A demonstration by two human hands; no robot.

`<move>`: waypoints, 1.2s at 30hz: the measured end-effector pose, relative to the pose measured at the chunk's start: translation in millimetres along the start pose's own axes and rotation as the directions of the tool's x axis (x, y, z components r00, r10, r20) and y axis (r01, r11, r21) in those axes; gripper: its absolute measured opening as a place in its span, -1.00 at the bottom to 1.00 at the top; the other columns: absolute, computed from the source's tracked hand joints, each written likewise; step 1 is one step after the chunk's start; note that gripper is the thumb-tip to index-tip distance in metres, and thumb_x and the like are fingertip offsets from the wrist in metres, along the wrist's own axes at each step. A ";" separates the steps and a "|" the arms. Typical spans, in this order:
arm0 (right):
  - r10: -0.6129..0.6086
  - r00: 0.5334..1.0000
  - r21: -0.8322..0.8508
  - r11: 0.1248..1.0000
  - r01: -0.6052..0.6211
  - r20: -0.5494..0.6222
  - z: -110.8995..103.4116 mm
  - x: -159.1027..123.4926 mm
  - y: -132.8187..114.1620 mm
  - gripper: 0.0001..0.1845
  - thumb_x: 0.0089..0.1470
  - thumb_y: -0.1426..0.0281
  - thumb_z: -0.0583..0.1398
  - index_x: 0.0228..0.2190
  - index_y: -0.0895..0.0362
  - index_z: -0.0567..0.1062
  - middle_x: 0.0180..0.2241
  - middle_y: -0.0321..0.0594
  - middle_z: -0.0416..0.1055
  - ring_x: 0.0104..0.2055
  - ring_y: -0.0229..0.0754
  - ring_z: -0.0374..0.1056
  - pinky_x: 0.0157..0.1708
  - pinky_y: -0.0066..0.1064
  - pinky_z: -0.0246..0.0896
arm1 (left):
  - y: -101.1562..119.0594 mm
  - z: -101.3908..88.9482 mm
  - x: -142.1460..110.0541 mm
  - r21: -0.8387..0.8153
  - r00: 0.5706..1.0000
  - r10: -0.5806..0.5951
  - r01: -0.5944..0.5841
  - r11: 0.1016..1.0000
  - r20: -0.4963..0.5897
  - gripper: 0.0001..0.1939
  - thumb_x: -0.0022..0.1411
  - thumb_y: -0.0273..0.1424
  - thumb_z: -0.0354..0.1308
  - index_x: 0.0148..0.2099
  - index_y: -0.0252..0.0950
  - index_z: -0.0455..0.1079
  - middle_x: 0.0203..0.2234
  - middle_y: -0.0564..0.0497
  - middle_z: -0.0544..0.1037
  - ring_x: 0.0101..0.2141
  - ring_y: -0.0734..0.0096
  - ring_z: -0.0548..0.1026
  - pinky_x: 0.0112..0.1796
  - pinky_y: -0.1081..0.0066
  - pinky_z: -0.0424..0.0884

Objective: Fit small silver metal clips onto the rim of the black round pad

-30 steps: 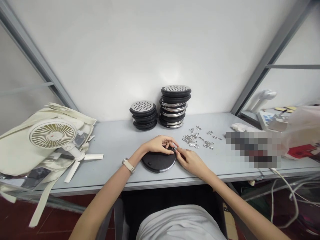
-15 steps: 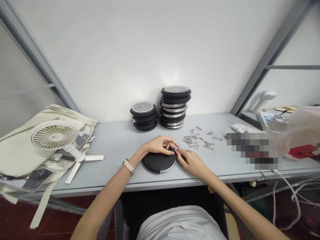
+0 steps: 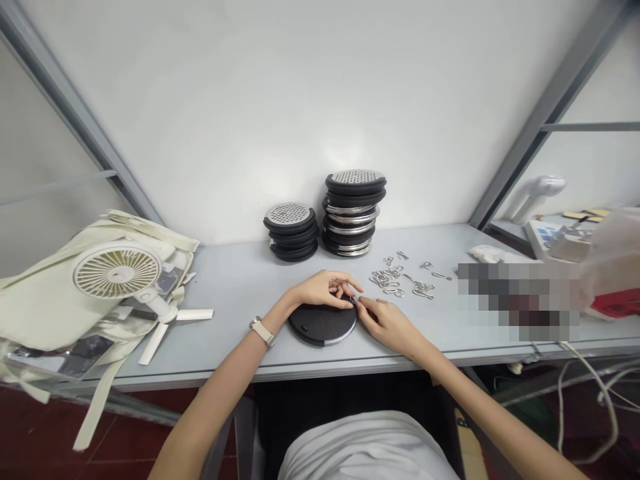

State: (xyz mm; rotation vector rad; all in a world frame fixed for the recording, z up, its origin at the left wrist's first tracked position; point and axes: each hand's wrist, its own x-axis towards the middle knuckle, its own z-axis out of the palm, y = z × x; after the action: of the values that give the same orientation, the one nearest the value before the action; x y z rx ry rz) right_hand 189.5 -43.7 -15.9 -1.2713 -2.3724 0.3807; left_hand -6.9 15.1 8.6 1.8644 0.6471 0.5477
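Note:
A flat round black disc (image 3: pixel 320 327) with a silver strip along its near-right rim lies on the table near the front edge. My left hand (image 3: pixel 323 289) rests on its far side, thumb along the top face and fingers bent over the far edge, gripping it. At the disc's right edge, my right hand (image 3: pixel 387 321) pinches a small metal clip (image 3: pixel 353 300), mostly hidden by the fingertips. Loose metal clips and rings (image 3: pixel 385 278) lie scattered to the right. Behind, a short stack of black discs (image 3: pixel 293 237) stands beside a taller stack (image 3: pixel 351 217), both topped by perforated silver faces.
A white handheld fan (image 3: pixel 119 272) lies on a cream bag (image 3: pixel 40 293) at the left, its straps hanging over the table edge (image 3: pixel 225 372). On the right are a blurred patch, a clear plastic bag (image 3: pixel 613 260) and hanging white cables (image 3: pixel 607 407). A wall panel closes the back.
The whole view has shifted slightly, so everything appears a little further right. Both hands keep nearly the same pose at the disc's edge, with the metal clip still between the right fingertips.

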 end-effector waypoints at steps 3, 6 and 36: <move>0.003 1.000 0.022 1.000 -0.003 0.001 -0.4 0.3 0.1 -0.66 0.24 0.31 -0.13 -0.49 0.10 0.31 -0.60 -0.29 0.32 -0.56 -0.26 0.22 -0.49 -0.47 -0.02 | -0.4 0.0 -0.1 0.000 1.000 -0.004 0.004 1.000 0.002 -0.49 -0.06 -0.39 0.33 -0.01 -0.38 0.40 -0.34 -0.04 0.45 -0.47 0.65 0.26 -0.31 0.48 0.28; 0.010 1.000 0.048 0.999 -0.010 0.002 -0.8 0.2 0.7 -0.65 0.23 0.31 -0.12 -0.48 0.10 0.33 -0.58 -0.27 0.35 -0.55 -0.26 0.23 -0.48 -0.46 0.00 | 0.2 0.1 -0.3 0.001 1.000 -0.013 0.013 1.000 -0.001 -0.49 -0.06 -0.39 0.33 -0.01 -0.38 0.40 -0.34 -0.04 0.45 -0.47 0.64 0.27 -0.31 0.48 0.28; 0.017 1.000 -0.139 0.990 -0.020 -0.021 5.0 0.5 -2.2 -0.66 0.25 0.34 -0.14 -0.45 0.12 0.32 -0.57 -0.23 0.37 -0.52 -0.22 0.27 -0.47 -0.44 -0.06 | 1.0 0.2 0.2 0.045 1.000 -0.009 0.009 0.999 0.007 -0.53 -0.03 -0.42 0.30 -0.01 -0.39 0.40 -0.32 -0.06 0.47 -0.46 0.62 0.24 -0.36 0.52 0.25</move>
State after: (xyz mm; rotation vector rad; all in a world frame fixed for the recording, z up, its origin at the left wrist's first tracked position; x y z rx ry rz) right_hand 185.3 -44.7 -19.3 -1.3533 -2.4078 0.2098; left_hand -6.4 14.8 9.5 1.9041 0.6679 0.5238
